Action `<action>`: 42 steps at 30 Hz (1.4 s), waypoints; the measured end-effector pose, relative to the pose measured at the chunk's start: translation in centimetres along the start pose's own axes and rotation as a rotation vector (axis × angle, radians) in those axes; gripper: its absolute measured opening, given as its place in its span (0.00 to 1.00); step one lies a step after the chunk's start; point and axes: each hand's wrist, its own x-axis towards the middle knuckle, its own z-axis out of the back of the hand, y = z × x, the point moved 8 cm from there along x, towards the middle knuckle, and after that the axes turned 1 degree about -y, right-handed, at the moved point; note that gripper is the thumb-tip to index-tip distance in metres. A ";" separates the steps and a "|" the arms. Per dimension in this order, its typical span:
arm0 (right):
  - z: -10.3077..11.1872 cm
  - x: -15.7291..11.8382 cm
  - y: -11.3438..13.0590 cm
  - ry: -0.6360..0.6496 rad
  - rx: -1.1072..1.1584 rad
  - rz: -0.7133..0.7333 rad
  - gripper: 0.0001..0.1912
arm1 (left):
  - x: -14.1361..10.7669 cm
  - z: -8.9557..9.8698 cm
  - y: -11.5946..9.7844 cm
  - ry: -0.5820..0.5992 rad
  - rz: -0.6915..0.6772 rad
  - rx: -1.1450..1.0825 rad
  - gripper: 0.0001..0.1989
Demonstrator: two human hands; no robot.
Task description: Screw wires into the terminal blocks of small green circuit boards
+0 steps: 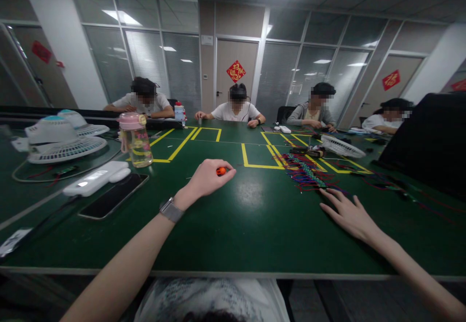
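Observation:
My left hand (pixel 211 178) is closed above the middle of the green table, its fingers curled around what looks like a screwdriver (pixel 221 171). Only the orange-and-black handle end shows; my hand hides the rest. On the right, my right hand (pixel 347 215) lies low over the table with fingers spread and nothing in them. Its fingertips are close to the near end of a row of small green circuit boards (pixel 307 170) with red and blue wires; whether they touch is unclear.
A pink-lidded bottle (pixel 135 140), a phone (pixel 114 196), a white power strip (pixel 96 177) and fan parts (pixel 67 140) stand on the left. Yellow tape (pixel 262 166) marks the green table (pixel 233 244). Another fan head (pixel 342 146) and a black screen (pixel 429 152) are right. Several people sit opposite.

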 end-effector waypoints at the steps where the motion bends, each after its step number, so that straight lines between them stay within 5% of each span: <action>1: -0.1 0.0 0.0 0.003 0.006 -0.005 0.30 | 0.0 0.0 0.0 0.000 0.000 0.000 0.15; 25: -1.0 0.0 -0.4 0.029 0.093 -0.091 0.34 | 0.0 0.1 -0.3 0.001 -0.015 0.017 0.15; 31: 1.9 0.6 -1.8 -0.204 0.330 -0.162 0.32 | -0.1 0.0 -0.3 0.003 -0.014 0.024 0.15; 36: 6.0 4.0 -4.6 -0.413 0.592 -0.347 0.26 | -0.1 -0.1 -0.2 0.002 -0.017 0.032 0.14; 42: 7.6 13.6 -1.1 -0.328 0.464 -0.216 0.23 | 0.0 -0.1 0.0 -0.016 -0.002 0.058 0.14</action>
